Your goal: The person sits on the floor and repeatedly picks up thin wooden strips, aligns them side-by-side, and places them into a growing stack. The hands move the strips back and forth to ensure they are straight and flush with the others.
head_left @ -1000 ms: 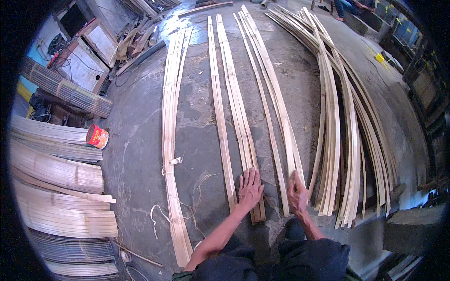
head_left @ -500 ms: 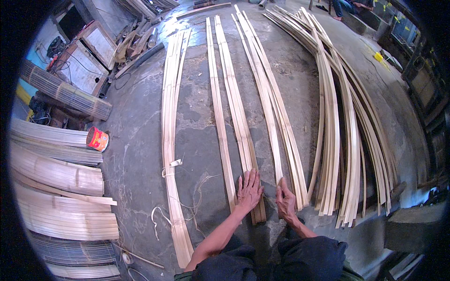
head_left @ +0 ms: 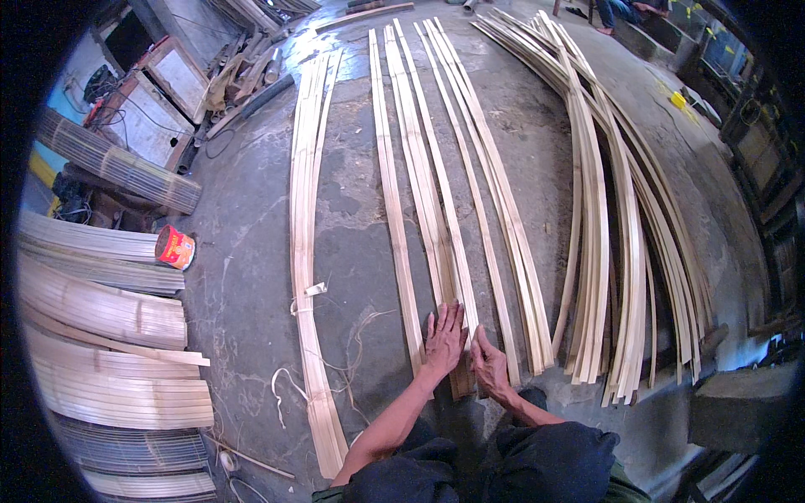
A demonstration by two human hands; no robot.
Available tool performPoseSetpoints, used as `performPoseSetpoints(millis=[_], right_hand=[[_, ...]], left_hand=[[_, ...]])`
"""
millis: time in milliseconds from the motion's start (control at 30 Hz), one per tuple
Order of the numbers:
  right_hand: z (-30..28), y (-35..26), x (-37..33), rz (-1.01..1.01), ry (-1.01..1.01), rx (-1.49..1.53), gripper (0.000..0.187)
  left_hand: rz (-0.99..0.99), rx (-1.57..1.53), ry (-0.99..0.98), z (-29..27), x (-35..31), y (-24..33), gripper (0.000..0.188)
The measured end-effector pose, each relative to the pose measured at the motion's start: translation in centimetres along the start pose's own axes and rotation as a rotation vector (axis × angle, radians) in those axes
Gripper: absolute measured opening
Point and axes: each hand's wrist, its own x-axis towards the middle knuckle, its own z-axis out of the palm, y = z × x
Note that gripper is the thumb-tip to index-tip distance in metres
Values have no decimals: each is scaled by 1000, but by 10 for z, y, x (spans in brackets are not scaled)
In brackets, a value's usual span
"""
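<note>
The left of two side-by-side fisheyes on the person's head looks steeply down over the dark-clothed lap (head_left: 553, 463) and away along the floor (head_left: 348, 176) before us. The left hand (head_left: 444, 344) and right hand (head_left: 491, 367) sit near it, low in view. It sweeps from slatted mats (head_left: 126, 394) at left to the strip heap (head_left: 592, 251) at right, bending toward a black rim.

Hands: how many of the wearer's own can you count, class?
2: the left hand lies on the middle strips; the right hand touches a strip beside it. Both show.
</note>
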Motion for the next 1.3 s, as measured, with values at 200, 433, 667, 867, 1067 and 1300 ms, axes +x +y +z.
performPoseSetpoints(millis=[200,433,667,867,1067,1300], right_hand=[[4,7,1,0,-19,-39,50],[4,-2,1,1,-5,7,51],[6,-39,-5,19,-25,50,52],[-8,-36,5,-149,19,-314,48],[-23,-1,15,-152,-122,-488,49],[-7,-18,2,-242,110,-180,45]], left_hand=[[25,25,-10,-2,-1,-2,56],[48,6,-21,-4,-2,-2,66],[73,43,48,11,-2,-16,67],[1,-51,85,6,2,-6,60],[14,-35,64,-8,1,-2,59],[-13,-90,-8,-13,1,-2,58]])
